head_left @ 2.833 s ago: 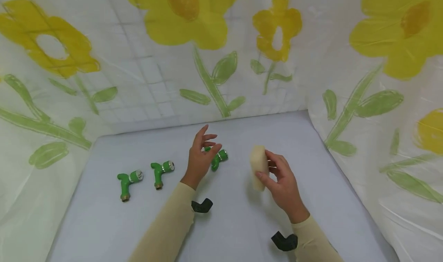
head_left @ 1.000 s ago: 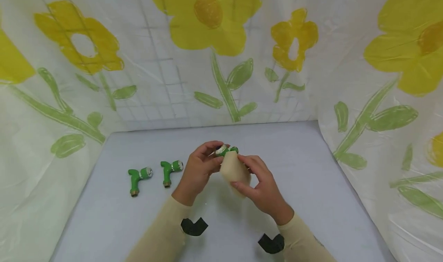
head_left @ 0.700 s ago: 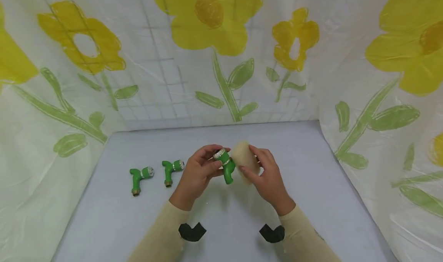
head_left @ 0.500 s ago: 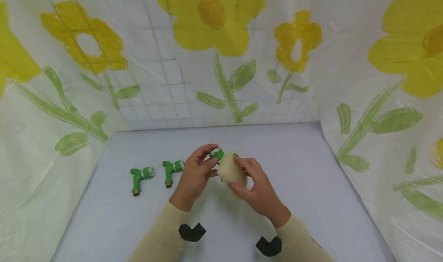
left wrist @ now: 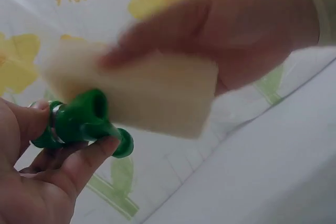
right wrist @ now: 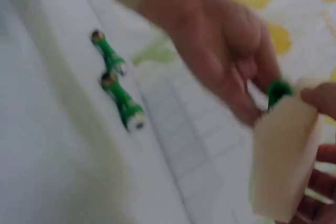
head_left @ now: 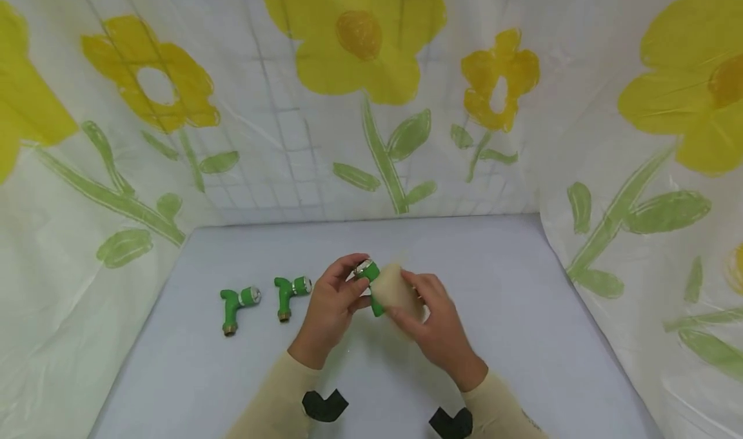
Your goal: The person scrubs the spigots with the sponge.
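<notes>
My left hand (head_left: 331,307) grips a green faucet (left wrist: 79,119) by its silver-banded knob end, holding it above the table. In the left wrist view its open spout and a flared end face outward. Pinched between thumb and fingers of my right hand (head_left: 435,320) is a cream sponge block (head_left: 397,291). The sponge lies against the faucet's body and covers much of it in the head view. The right hand and sponge look blurred in the left wrist view.
Two more green faucets with brass ends, one (head_left: 238,307) farther left and one (head_left: 290,294) nearer my left hand, lie on the white table (head_left: 499,278). A white curtain (head_left: 261,136) painted with yellow flowers hangs around the table's back and sides.
The left hand has picked up the third faucet from the table. The right hand has brought the sponge leftward onto it, moved it off to the right, then back over the faucet.
</notes>
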A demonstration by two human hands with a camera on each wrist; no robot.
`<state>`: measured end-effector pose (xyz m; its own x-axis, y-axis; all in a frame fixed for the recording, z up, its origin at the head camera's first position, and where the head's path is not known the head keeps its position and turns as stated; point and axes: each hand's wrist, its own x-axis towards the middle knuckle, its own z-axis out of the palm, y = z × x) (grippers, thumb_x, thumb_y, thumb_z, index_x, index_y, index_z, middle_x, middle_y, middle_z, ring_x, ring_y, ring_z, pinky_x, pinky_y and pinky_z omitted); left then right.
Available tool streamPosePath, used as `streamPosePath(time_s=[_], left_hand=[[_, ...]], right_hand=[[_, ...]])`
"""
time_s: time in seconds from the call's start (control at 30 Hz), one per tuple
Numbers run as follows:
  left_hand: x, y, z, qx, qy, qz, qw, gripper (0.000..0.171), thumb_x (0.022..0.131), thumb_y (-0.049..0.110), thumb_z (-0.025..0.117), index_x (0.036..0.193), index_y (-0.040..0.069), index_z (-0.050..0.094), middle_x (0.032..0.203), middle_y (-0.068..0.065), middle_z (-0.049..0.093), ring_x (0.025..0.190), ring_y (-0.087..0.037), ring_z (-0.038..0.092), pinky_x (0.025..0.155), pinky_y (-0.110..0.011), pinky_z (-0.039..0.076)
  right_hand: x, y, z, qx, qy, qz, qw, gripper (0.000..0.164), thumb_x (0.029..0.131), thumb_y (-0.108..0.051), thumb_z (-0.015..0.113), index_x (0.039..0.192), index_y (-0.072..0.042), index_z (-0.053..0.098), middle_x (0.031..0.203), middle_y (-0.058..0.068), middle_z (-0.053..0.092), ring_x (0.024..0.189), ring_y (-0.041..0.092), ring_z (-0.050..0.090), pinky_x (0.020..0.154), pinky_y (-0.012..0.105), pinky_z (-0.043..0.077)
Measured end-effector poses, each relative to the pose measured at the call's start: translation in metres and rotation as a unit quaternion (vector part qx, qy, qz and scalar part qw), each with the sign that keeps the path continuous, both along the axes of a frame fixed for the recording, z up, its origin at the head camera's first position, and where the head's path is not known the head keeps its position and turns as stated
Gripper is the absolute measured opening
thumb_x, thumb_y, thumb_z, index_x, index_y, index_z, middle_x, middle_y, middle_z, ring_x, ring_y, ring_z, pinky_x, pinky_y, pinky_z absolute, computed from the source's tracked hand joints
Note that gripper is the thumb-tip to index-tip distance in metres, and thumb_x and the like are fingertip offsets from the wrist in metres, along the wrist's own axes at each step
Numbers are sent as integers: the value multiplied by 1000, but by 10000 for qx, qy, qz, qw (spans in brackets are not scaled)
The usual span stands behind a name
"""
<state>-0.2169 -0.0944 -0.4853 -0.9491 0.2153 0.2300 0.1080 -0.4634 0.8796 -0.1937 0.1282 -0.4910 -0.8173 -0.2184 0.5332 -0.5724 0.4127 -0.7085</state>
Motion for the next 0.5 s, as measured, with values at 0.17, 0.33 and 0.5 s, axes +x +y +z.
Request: streamPosePath(time_s=[0.17, 0.33, 0.5], left_hand=[[2, 4, -8, -156, 80, 0, 9998, 48, 112, 0, 58, 158, -8, 44, 137, -14, 55, 102, -17, 65, 76, -24, 60], [6, 7, -8, -26, 132, -280, 9995, 47, 111, 0, 61, 153, -13, 44, 133, -15, 57, 112, -23, 70, 82, -32, 64], [5, 7, -7, 48, 282, -332, 9990, 42, 112, -1, 57, 152, -10, 47, 128, -10, 59, 103, -17, 65, 77, -24, 60]], right_hand=[[4, -1, 0, 164, 368, 365, 9985, 67, 93, -19, 90, 152, -6, 61, 135, 7, 61, 120, 26, 60, 89, 48, 60], [-3, 13, -7, 262, 94, -752, 9968, 64, 93, -13, 89, 150, 0, 61, 130, 10, 61, 113, 22, 60, 86, 48, 59], [10, 10, 0, 79, 291, 294, 9991, 65, 94, -14, 89, 152, -5, 61, 134, 6, 62, 119, 24, 61, 90, 47, 60]])
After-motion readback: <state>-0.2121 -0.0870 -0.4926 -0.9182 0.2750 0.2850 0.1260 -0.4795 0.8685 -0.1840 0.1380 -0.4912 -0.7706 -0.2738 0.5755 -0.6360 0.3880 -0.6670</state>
